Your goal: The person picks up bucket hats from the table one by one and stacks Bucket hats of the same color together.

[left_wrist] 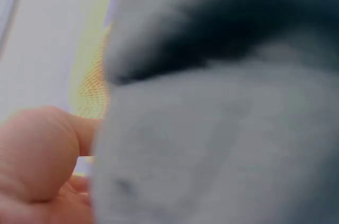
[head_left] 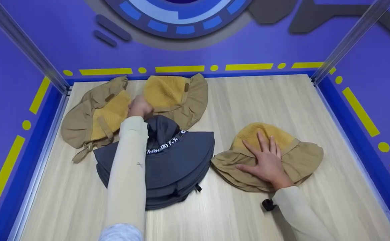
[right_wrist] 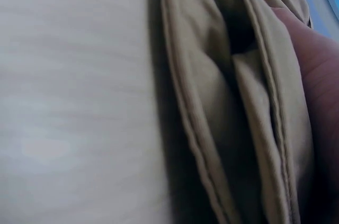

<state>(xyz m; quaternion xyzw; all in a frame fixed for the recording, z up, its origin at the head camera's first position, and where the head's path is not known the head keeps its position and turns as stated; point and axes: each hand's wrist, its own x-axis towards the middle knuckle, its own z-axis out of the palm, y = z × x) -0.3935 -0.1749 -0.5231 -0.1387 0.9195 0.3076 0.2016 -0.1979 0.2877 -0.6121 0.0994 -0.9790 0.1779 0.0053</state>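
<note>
My left hand (head_left: 140, 106) reaches between two yellow-and-tan sun hats, its fingers curled at the crown edge of the left hat (head_left: 111, 112); the fingertips are hidden. The other hat (head_left: 168, 92) lies just to its right. Under my left forearm is a stack of dark grey brimmed hats (head_left: 178, 157) with a lettered band. Grey cloth (left_wrist: 212, 139) fills much of the left wrist view, beside the thumb (left_wrist: 79, 134). My right hand (head_left: 267, 164) rests spread on a third yellow-and-tan hat (head_left: 302, 157). Its layered brim edges (right_wrist: 275, 107) show in the right wrist view.
The hats lie on a light wood-grain table (head_left: 248, 100). Blue-purple panels (head_left: 268, 47) with yellow marks enclose the back and sides, joined by metal corner posts (head_left: 355, 33). A tie strap (head_left: 83, 152) trails from the left hat onto the table.
</note>
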